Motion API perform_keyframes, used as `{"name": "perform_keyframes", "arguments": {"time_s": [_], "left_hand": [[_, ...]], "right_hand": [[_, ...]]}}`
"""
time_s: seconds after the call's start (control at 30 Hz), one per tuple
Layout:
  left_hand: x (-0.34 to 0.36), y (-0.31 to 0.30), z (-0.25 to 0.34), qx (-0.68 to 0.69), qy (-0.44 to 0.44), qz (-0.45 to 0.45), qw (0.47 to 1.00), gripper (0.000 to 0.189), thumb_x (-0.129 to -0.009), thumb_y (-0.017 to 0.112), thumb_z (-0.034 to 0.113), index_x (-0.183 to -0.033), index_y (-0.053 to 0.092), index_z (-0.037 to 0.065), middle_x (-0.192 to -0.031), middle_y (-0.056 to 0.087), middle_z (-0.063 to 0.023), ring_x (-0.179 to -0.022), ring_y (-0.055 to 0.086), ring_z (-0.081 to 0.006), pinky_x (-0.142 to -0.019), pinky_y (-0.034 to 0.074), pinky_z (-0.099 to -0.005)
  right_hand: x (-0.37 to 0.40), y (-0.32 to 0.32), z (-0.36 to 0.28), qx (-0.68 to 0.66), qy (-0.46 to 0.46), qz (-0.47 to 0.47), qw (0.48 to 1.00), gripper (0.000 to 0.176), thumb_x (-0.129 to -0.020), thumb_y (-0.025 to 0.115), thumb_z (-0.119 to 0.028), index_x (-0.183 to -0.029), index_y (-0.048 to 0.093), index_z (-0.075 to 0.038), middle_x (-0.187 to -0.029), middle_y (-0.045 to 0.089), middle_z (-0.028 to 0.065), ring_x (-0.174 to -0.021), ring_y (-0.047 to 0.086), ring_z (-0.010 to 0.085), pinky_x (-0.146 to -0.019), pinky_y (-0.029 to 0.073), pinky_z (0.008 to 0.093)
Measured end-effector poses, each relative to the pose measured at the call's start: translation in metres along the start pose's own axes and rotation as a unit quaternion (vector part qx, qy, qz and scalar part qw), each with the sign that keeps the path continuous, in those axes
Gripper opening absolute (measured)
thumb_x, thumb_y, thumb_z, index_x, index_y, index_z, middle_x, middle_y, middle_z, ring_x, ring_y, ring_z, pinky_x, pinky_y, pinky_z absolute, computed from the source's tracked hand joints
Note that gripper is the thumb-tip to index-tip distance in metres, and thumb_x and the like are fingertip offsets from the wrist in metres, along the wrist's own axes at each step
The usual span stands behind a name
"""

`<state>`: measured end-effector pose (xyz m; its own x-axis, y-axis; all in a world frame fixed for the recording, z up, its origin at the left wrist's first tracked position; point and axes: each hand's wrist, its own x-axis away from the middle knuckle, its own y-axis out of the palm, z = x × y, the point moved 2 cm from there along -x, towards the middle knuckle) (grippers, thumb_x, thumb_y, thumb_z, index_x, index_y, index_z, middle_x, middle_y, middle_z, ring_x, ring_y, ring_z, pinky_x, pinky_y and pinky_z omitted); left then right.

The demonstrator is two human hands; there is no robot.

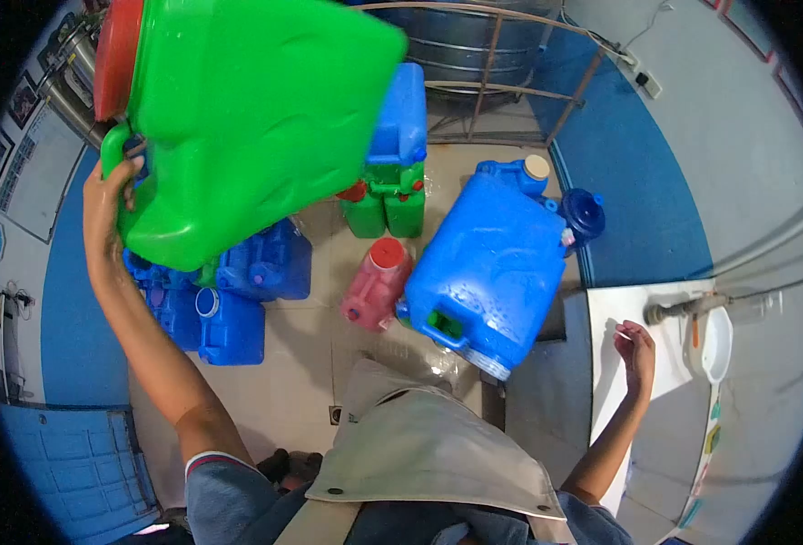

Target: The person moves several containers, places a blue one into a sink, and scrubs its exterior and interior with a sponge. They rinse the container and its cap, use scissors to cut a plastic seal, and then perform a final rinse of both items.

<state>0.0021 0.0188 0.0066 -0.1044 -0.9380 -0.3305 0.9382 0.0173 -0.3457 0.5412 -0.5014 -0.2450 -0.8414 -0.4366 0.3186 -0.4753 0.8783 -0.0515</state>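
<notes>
High at the upper left, a big green water jug (256, 118) with a red cap (117, 59) hangs tilted in the air. My left hand (115, 191) is closed around its handle. Over the white countertop (608, 363) at the right is my right hand (635, 354), its fingers curled in a pinch. A small white bit shows between those fingertips, too small to name. Between my arms a large blue jug (492, 263) with a pale cap stands in front of my apron, and a small red jug (379, 282) is beside it.
Several blue jugs (233, 327) stand on the floor at the left. Further back, a blue jug (399, 113) sits atop green ones (405, 213). A metal tank (460, 45) stands behind a railing (492, 50). A white long-handled dipper (715, 345) is at the right.
</notes>
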Motion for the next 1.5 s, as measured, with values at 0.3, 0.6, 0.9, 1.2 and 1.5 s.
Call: {"name": "perform_keyframes", "arguments": {"time_s": [0.3,0.6,0.9,1.2,1.5], "left_hand": [[-0.209,0.016,-0.260,-0.164,-0.046,0.060,0.984,0.015,-0.076,0.063,0.017,-0.086,0.062,0.007,-0.055,0.046,0.0018,-0.045,0.041,-0.0082,-0.042,0.032,-0.0266],[-0.325,0.282,-0.645,-0.203,-0.166,-0.037,0.964,0.051,-0.071,0.064,0.031,-0.104,0.054,-0.006,-0.090,0.060,-0.0300,-0.087,0.058,-0.0442,-0.075,0.046,-0.0482],[-0.292,0.454,-0.820,-0.169,-0.208,-0.152,0.951,0.047,-0.077,0.061,0.027,-0.110,0.051,-0.005,-0.093,0.061,-0.0284,-0.089,0.059,-0.0420,-0.076,0.047,-0.0469],[-0.290,0.500,-0.863,-0.187,-0.102,-0.174,0.961,0.056,-0.084,0.058,0.034,-0.121,0.045,-0.005,-0.114,0.054,-0.0263,-0.112,0.047,-0.0397,-0.095,0.036,-0.0461],[-0.104,0.211,-0.837,-0.407,-0.420,-0.075,0.808,0.076,-0.070,0.067,0.031,-0.130,0.036,-0.004,-0.128,0.044,-0.0250,-0.111,0.049,-0.0408,-0.093,0.041,-0.0468]], "right_hand": [[-0.077,0.237,0.017,0.155,-0.045,0.008,0.987,0.020,-0.092,0.043,-0.010,-0.100,0.059,0.000,-0.094,0.062,0.0069,-0.080,0.059,0.0135,-0.074,0.048,0.0269],[-0.095,0.528,0.024,0.354,-0.144,0.051,0.923,0.016,-0.087,0.047,0.001,-0.095,0.060,0.004,-0.086,0.062,0.0130,-0.084,0.059,0.0192,-0.077,0.046,0.0304],[-0.089,0.593,0.109,0.432,-0.065,0.043,0.899,0.015,-0.082,0.047,0.006,-0.090,0.059,0.004,-0.085,0.062,0.0160,-0.082,0.060,0.0234,-0.075,0.046,0.0320],[-0.100,0.658,0.153,0.381,0.068,-0.044,0.921,0.020,-0.079,0.045,0.006,-0.094,0.059,0.005,-0.089,0.062,0.0160,-0.088,0.060,0.0231,-0.081,0.044,0.0310],[-0.092,0.710,0.120,0.324,0.053,-0.186,0.926,0.019,-0.090,0.039,0.002,-0.098,0.055,0.005,-0.091,0.061,0.0120,-0.085,0.060,0.0196,-0.074,0.049,0.0316]]}}
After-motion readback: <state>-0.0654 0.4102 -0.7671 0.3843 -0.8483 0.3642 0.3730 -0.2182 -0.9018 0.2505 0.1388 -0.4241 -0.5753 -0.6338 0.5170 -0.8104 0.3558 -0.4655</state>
